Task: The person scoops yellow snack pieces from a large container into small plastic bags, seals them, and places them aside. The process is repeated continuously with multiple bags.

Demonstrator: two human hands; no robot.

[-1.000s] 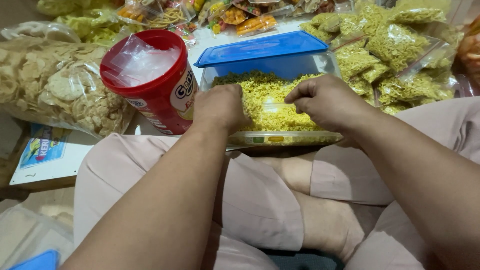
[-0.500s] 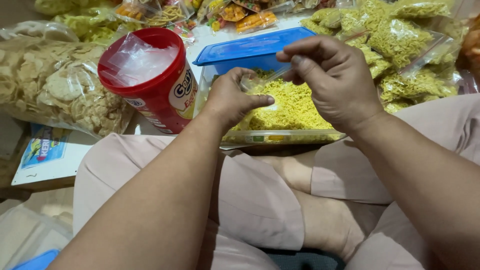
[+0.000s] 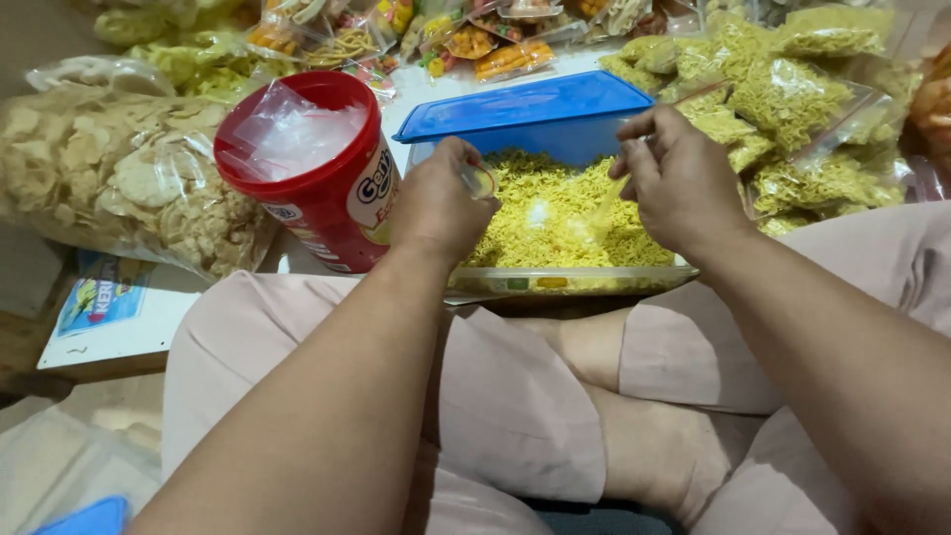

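Observation:
A clear plastic box (image 3: 570,281) full of thin yellow noodle snack (image 3: 555,213) rests in front of my lap, its blue lid (image 3: 525,103) leaning behind it. Both hands hover over the snack holding a small clear plastic bag (image 3: 555,203) between them. My left hand (image 3: 441,203) pinches one edge of the bag near its mouth. My right hand (image 3: 679,178) pinches the other edge, and the bag hangs stretched between them, hard to make out against the yellow.
A red tub (image 3: 312,168) stuffed with clear plastic bags stands left of the box. A large bag of pale crackers (image 3: 119,178) lies further left. Filled packets of yellow snack (image 3: 792,89) pile up at the right, and mixed snack packets (image 3: 446,35) lie behind.
My hands lifted off the snack heap. They now hold a clear bag spread between them, and my right hand has shifted right and slightly down since half a second ago.

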